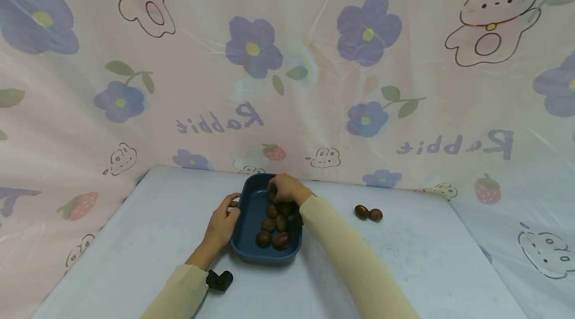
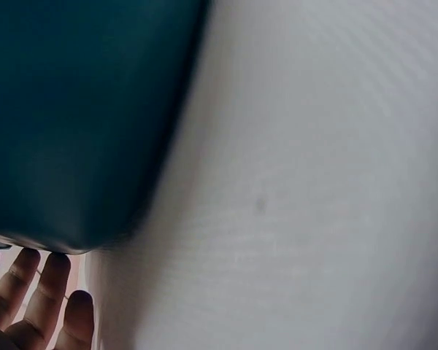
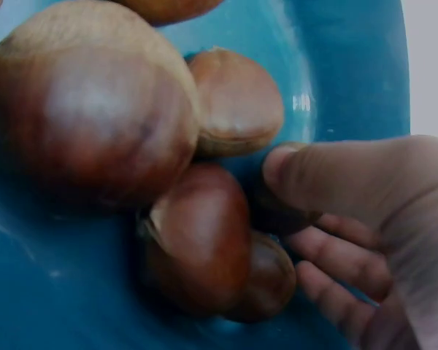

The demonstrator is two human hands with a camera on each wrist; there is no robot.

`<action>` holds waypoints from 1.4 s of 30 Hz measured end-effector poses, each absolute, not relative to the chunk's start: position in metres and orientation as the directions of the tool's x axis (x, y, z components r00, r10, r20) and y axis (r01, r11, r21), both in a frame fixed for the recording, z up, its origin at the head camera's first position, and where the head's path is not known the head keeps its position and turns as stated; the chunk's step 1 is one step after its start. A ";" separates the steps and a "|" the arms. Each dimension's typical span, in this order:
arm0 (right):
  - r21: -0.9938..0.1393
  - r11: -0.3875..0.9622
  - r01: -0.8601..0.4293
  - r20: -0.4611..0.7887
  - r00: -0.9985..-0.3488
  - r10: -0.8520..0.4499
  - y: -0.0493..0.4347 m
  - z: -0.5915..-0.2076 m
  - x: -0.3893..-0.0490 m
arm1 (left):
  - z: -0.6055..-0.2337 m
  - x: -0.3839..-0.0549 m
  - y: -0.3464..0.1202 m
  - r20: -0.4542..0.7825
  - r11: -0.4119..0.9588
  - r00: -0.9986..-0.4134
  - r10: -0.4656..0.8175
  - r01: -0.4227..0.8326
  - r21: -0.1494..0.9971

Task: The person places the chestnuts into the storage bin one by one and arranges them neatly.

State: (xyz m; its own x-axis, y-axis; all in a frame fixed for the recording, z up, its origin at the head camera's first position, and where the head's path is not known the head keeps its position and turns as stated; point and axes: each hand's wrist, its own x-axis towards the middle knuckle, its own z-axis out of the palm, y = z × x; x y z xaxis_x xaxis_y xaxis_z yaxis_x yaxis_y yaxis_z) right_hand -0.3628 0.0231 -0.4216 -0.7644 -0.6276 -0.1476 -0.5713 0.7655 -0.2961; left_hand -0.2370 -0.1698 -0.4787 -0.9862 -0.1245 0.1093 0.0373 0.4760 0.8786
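Note:
A deep blue rectangular dish (image 1: 244,224) lies on the white table, with several brown chestnuts (image 1: 263,239) inside, mostly on its right side. Against the dish's left outer wall rests my left hand (image 1: 222,221). In the left wrist view its fingers (image 2: 44,299) look fairly straight and spread, tips at the dish wall. My right hand (image 1: 287,190) reaches into the far end of the dish. There, in the right wrist view, thumb and fingers pinch a dark, shaded chestnut (image 3: 274,208), largely hidden by the thumb. Other chestnuts (image 3: 201,233) touch each other close by.
Two chestnuts (image 1: 368,213) lie together on the table (image 1: 404,249) to the right of the dish. A patterned curtain (image 1: 305,84) with flowers and rabbits hangs behind the table's far edge. A black wrist camera (image 1: 219,280) sits at the left cuff.

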 end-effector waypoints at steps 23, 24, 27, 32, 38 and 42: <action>-0.302 0.744 -0.595 -0.127 -0.749 -0.650 0.028 -0.412 -0.357 | -0.478 -0.236 -0.170 0.118 0.488 -0.986 -0.119 0.046 0.872; -0.311 0.741 -0.595 -0.127 -0.747 -0.652 0.029 -0.410 -0.356 | -0.478 -0.236 -0.170 0.121 0.487 -0.985 -0.119 0.048 0.872; -0.343 0.725 -0.597 -0.125 -0.736 -0.665 0.032 -0.402 -0.351 | -0.479 -0.236 -0.169 0.124 0.486 -0.985 -0.122 0.050 0.872; -0.380 0.692 -0.614 -0.108 -0.714 -0.692 0.040 -0.392 -0.343 | -0.480 -0.237 -0.170 0.131 0.492 -0.984 -0.125 0.053 0.869; -0.393 0.649 -0.651 -0.059 -0.687 -0.724 0.051 -0.383 -0.339 | -0.480 -0.237 -0.170 0.119 0.497 -0.985 -0.124 0.042 0.867; -0.419 0.623 -0.660 -0.044 -0.671 -0.740 0.060 -0.378 -0.337 | -0.480 -0.237 -0.169 0.111 0.497 -0.986 -0.125 0.034 0.867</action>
